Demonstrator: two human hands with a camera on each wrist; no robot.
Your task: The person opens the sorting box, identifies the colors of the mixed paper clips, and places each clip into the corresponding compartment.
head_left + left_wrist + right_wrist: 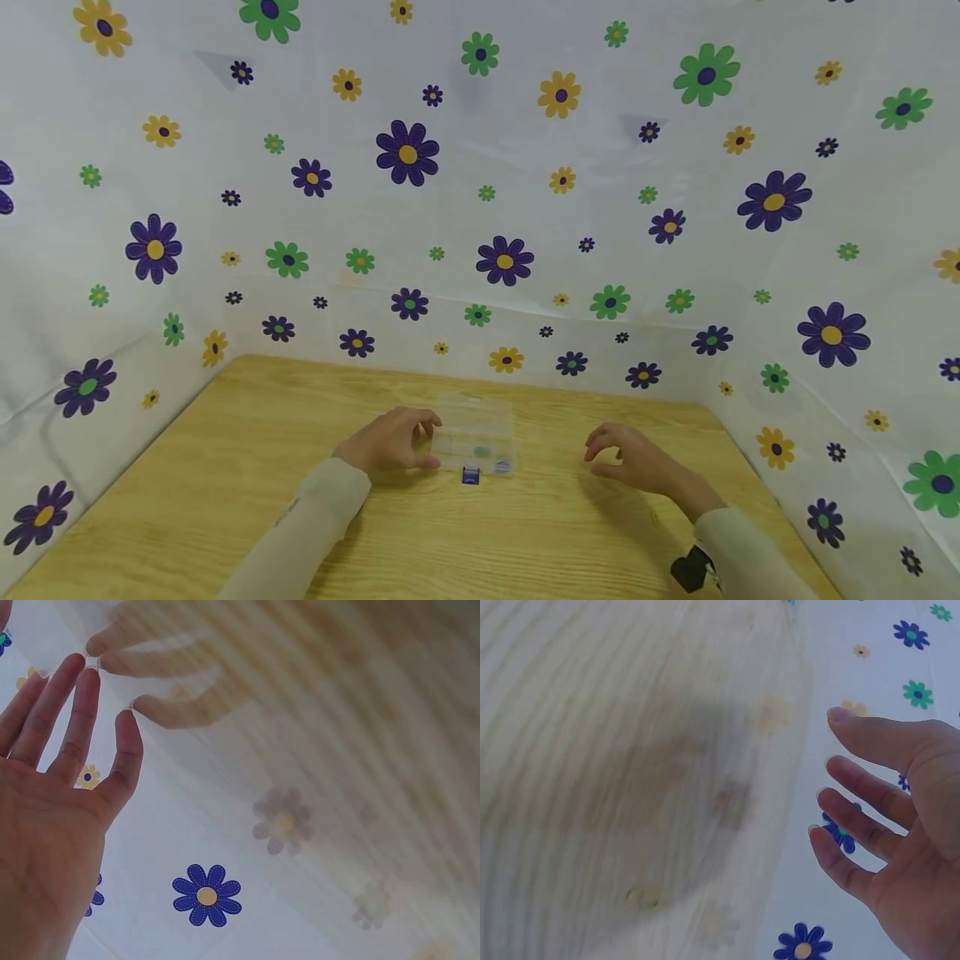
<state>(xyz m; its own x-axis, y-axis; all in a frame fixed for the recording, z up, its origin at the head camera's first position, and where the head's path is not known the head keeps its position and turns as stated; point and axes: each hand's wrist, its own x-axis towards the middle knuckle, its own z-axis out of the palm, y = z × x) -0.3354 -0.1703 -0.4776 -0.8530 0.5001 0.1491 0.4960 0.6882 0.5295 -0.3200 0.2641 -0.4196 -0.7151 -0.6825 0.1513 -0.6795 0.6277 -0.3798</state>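
Observation:
A clear plastic compartment box (472,417) lies on the wooden table, its blue latch (470,476) at the near side. Inside its front right part show a small green item (482,452) and a blue-striped item (502,467), both too small to identify. My left hand (390,442) is at the box's left edge, thumb and forefinger spread beside it; whether they touch it I cannot tell. Other fingertips (129,712) of that hand meet the glossy tabletop. To the right of the box, my right hand (633,458) hovers over the table, holding nothing, fingers loosely bent.
The wood-grain table (262,417) has a shiny surface with reflections. White flower-patterned sheeting (480,208) stands behind it and along both sides. A small yellowish thing (643,898) lies below the right hand. Something black (690,571) hangs by the right sleeve.

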